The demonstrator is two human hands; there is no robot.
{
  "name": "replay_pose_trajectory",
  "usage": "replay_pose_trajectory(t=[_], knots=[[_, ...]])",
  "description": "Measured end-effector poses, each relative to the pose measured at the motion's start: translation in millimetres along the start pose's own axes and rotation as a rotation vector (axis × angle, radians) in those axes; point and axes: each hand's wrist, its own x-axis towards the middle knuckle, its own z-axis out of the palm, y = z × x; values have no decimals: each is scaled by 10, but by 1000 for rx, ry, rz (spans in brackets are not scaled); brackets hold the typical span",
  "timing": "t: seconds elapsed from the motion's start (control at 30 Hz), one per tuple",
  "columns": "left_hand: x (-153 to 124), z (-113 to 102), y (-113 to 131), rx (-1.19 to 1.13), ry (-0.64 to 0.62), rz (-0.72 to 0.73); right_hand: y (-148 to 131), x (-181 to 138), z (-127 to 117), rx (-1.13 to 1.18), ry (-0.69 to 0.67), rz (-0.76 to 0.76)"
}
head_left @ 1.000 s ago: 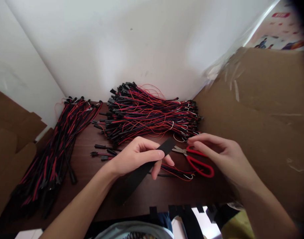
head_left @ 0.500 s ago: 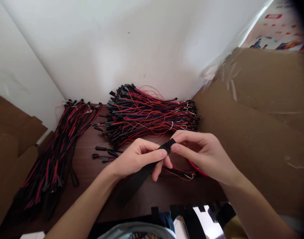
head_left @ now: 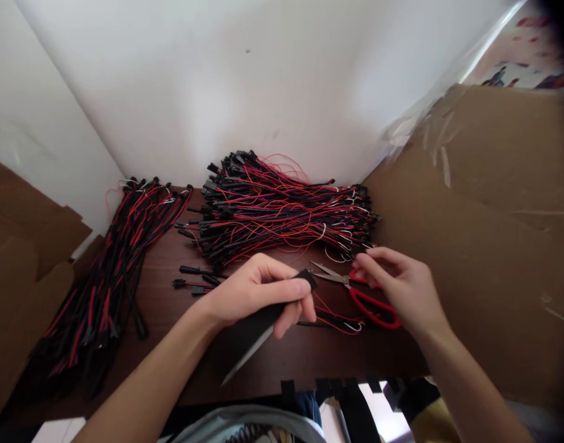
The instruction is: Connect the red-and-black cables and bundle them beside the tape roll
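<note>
Head view: The left hand (head_left: 258,292) has a closed thumb-and-finger grip on the black strip (head_left: 247,338), above the tabletop (head_left: 305,366). The right-hand grip (head_left: 409,289) is partly curled by the open scissors (head_left: 344,280); its contents cannot be told. Step, as judged: sectioning the strip. The next move calls for a steady strip end.

Wire pile (head_left: 282,212) on table (head_left: 159,264) before wall (head_left: 282,92), second pile (head_left: 120,264) to its left, scissors (head_left: 345,280) in front, cardboard (head_left: 489,240) at right
</note>
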Motion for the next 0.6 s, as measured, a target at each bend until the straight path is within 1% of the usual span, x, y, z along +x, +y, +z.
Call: replay_pose_trajectory(t=[0.1,0.17,0.27,0.37,0.47,0.6], knots=[[35,-15,-9,15,92,28,63,-258,-260,191,94,176],[56,-17,-11,18,131,38,112,-484,-395,254,162,313],[70,-10,-5,15,164,35,227,-808,-515,228,188,510],[71,0,6,19,167,27,337,-1065,-560,167,226,671],[71,8,17,27,163,21,404,-1240,-575,125,265,753],[76,8,26,34,160,29,476,-1358,-574,133,296,781]])
